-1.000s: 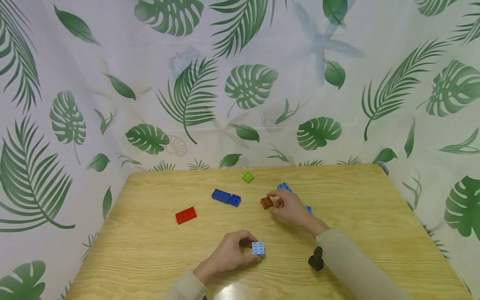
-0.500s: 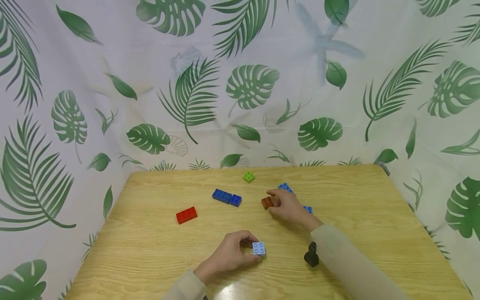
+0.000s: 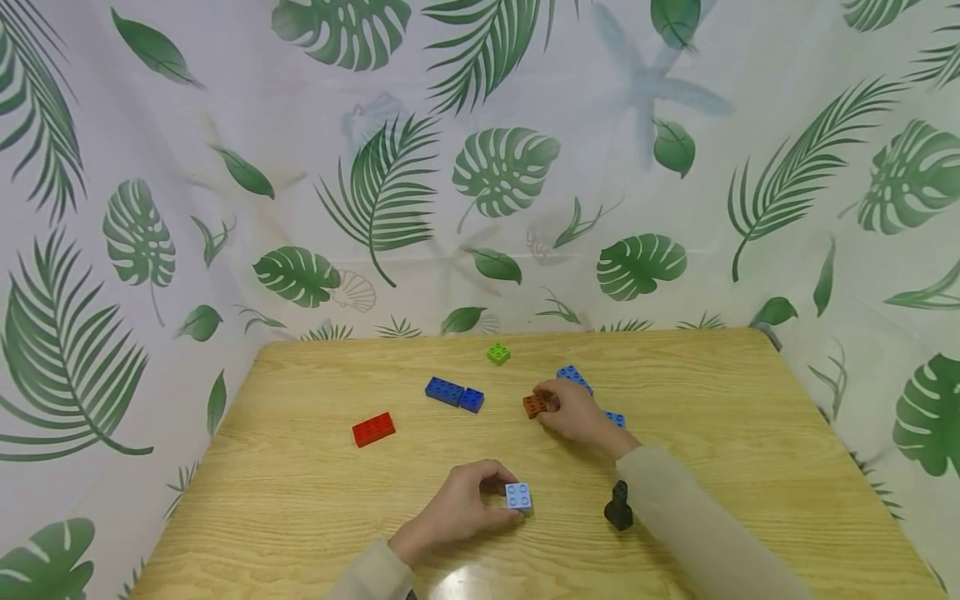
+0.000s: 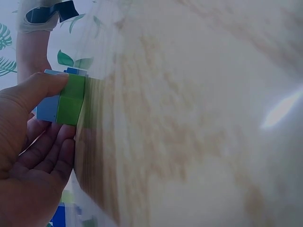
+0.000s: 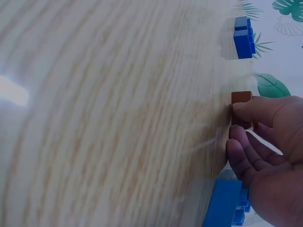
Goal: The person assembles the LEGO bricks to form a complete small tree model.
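Note:
My left hand (image 3: 467, 500) holds a two-brick stack on the near part of the table, thumb on one side and fingers on the other. A light blue toy brick (image 3: 517, 497) forms its top; the left wrist view shows a green brick (image 4: 71, 99) underneath. Farther back and to the right, my right hand (image 3: 576, 410) pinches a small brown brick (image 3: 532, 406) by its sides, low at the tabletop. In the right wrist view the thumb lies against the brown brick's face. Part of the brown brick is covered by the fingers.
Blue bricks (image 3: 575, 378) lie behind and beside the right hand, one partly covered by it. Two dark blue bricks (image 3: 444, 391) sit left of the brown one. A red brick (image 3: 373, 429) is farther left, a lime green brick (image 3: 498, 353) near the back edge.
The fingers of my right hand have come in from beside the brown brick and taken hold of it. Its forearm shifted slightly left. My left hand and its stack stay in place.

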Demonstrator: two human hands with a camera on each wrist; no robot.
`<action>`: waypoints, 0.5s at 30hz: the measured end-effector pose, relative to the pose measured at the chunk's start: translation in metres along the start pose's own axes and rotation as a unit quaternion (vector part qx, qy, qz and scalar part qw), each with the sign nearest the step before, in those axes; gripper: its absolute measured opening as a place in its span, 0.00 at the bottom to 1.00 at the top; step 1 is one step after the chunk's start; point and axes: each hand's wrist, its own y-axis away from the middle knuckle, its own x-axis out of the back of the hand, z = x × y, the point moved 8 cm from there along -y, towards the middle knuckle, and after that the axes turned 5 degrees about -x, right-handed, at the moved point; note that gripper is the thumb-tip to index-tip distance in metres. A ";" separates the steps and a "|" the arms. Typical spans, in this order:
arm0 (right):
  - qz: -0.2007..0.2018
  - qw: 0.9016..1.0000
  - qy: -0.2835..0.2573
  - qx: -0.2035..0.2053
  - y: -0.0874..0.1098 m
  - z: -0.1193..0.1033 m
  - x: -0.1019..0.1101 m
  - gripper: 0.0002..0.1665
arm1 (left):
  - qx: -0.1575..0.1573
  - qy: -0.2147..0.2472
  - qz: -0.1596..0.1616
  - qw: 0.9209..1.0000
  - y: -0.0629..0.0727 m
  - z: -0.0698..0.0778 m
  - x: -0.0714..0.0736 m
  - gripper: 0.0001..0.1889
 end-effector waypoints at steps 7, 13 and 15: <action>-0.006 1.000 -0.020 -0.011 0.003 -0.002 0.000 0.24 | 0.001 0.005 0.000 1.000 0.001 0.001 -0.001 0.18; -0.004 0.999 -0.028 -0.020 0.008 -0.011 0.004 0.23 | 0.005 0.003 0.000 1.000 0.000 0.000 0.000 0.18; -0.001 0.999 -0.027 -0.016 0.012 -0.016 0.006 0.22 | 0.006 0.003 0.000 1.000 0.000 0.000 0.000 0.18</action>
